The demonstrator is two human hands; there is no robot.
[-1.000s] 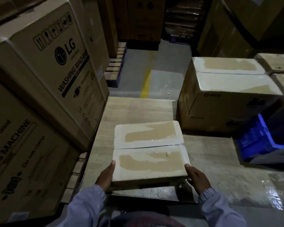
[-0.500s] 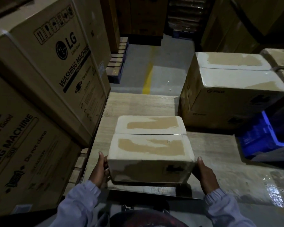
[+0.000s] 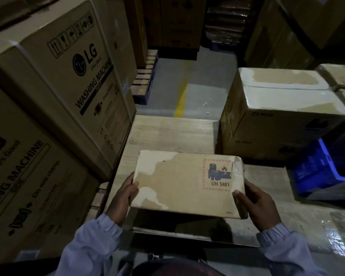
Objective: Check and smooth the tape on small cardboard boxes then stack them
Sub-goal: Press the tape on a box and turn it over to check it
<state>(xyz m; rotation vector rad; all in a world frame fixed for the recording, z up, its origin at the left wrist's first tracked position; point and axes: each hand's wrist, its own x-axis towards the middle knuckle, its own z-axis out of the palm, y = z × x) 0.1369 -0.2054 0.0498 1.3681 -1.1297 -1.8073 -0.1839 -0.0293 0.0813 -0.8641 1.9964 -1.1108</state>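
The small box is held tipped up over the near end of the desk — left hand and right hand gripping its ends, fingers curled round the edges. A slip is risked — the glossy tape offers little purchase.

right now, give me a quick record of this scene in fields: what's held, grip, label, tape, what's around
held: small cardboard box, broad face turned toward the camera
grip: left hand grips its left edge, right hand grips its right edge, thumbs on the face
label: UN 3481 sticker near the right end
tape: pale tape patches at the left end
below: wooden table
right side: larger taped box, blue crate
left side: LG washing machine cartons
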